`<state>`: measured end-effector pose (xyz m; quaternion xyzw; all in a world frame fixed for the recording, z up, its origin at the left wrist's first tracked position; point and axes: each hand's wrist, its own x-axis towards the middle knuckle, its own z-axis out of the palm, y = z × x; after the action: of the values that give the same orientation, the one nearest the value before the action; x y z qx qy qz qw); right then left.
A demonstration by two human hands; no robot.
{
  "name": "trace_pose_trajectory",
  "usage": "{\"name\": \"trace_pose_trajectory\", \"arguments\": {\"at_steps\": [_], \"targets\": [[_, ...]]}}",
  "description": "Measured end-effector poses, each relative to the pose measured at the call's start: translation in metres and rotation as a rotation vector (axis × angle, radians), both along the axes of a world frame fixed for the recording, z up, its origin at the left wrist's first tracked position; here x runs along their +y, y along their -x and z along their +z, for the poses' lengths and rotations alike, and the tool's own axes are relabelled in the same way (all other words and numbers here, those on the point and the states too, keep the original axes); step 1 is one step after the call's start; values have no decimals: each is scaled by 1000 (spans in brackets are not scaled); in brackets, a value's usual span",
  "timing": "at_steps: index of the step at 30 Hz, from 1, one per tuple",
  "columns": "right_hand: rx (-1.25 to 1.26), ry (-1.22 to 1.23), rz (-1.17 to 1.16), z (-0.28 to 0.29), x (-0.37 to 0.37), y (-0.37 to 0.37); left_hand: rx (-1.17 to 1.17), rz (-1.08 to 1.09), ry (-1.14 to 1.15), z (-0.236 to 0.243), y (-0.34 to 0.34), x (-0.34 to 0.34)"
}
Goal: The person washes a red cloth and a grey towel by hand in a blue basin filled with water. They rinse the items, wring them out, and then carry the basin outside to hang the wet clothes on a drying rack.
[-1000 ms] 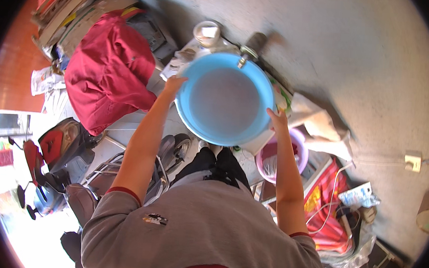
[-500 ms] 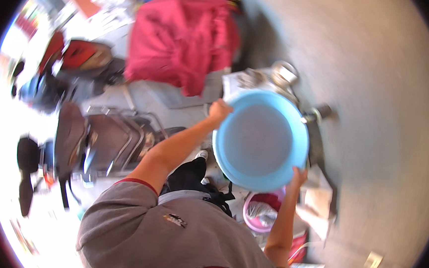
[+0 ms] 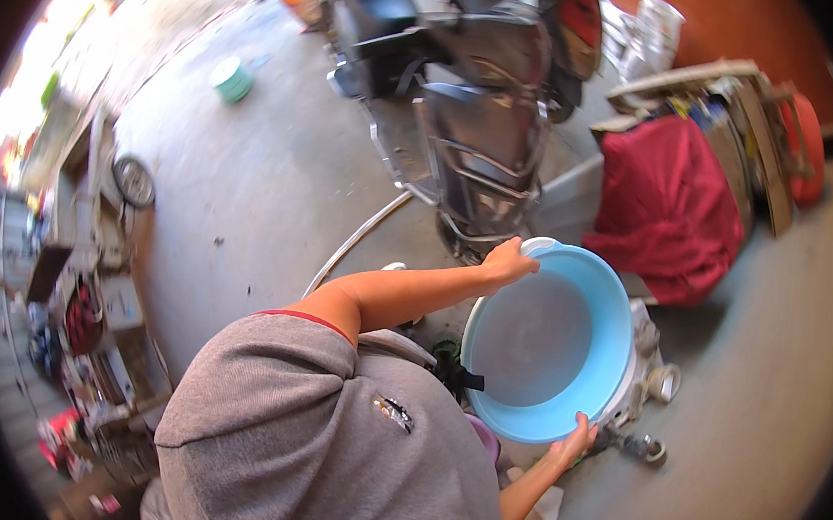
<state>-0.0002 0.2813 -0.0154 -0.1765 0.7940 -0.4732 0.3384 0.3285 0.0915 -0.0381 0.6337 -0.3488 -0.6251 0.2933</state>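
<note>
I hold a light blue plastic basin (image 3: 603, 331) containing cloudy greyish water. My left hand (image 3: 509, 262) grips its upper-left rim, fingers wrapped at the edge. My right hand (image 3: 573, 443) grips the rim at the lower right. A metal tap (image 3: 640, 448) is just right of that hand, and a small round container (image 3: 663, 382) sits beside the basin. Part of a pink tub (image 3: 484, 435) shows beneath, mostly hidden by the basin and my body.
A dark scooter (image 3: 474, 129) stands ahead of me. A red cloth (image 3: 662, 205) covers stacked things at the right. A pale green bucket (image 3: 231, 80) is on the concrete floor (image 3: 195, 245). A cart with a wheel (image 3: 134, 182) and clutter line the left side, and a hose (image 3: 350, 241) lies on the floor.
My view and body have swung leftward, bringing the scooter and open floor ahead of me; the red cloth now lies at the right. Both hands still hold the basin, which appears lower right.
</note>
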Motion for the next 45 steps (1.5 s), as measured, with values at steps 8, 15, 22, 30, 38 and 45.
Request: {"name": "trace_pose_trajectory", "arguments": {"at_steps": [8,15,22,30,38,45], "targets": [[-2,24,327,35,-92,-153,112,488,61,-3,-174,68],[-73,109,645,19,-146,-287,88,728,65,18,-319,122],[-209,86,963,-5,-184,-441,107,974,149,31,-465,184],[-186,122,1305,-17,-242,-680,218,1370,275,12,-628,237],[-254,247,1516,-34,-292,-967,290,1686,431,-4,-811,239],[-150,330,1710,-41,-325,-1209,290,1933,477,-22,-977,243]]}}
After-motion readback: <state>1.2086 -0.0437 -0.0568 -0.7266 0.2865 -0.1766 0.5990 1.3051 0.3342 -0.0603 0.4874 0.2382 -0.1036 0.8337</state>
